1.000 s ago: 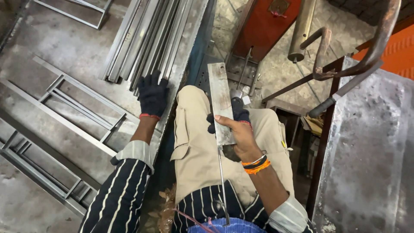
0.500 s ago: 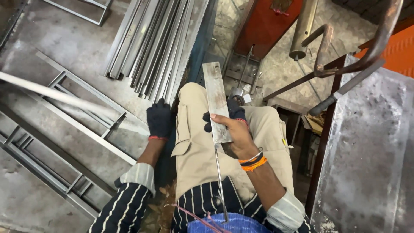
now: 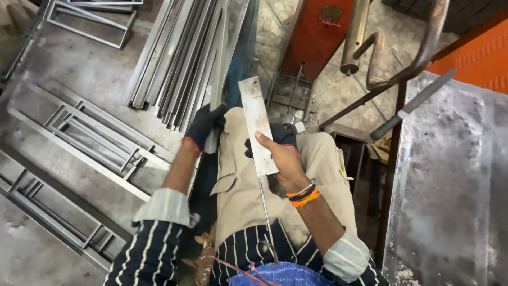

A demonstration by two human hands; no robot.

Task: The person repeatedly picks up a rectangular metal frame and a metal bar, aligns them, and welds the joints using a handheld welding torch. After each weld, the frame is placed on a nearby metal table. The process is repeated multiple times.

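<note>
Left hand (image 3: 203,126) in a dark work glove, curled tight around the near end of a long grey metal bar (image 3: 217,85) that runs up and away alongside the bundle of grey steel strips and angle sections (image 3: 177,58) lying on the concrete floor (image 3: 90,74). Right hand (image 3: 286,159), bare with orange and black bands at the wrist, clamped on the flat grey steel plate with a small hole at its far end (image 3: 256,124), thumb over the plate's face, fingers under it; a second dark glove (image 3: 280,135) bunched beneath, touching the plate. Plate resting over the thigh of the beige trousers (image 3: 238,185), tilted a little left, a thin steel rod (image 3: 267,217) running from its near end down toward the lap. Welded grey ladder-like frames (image 3: 90,143) spread on the floor to the left, well apart from the plate. Orange metal cabinet (image 3: 317,37) ahead, scuffed steel sheet (image 3: 455,185) at right.

Step in hand, by judgement: pulling 1 bar free of the bundle with the plate kept steady. Next move likely calls for a firm, straight draw on the bar, clear of its neighbours, and no slackening of the grasp on the plate
</note>
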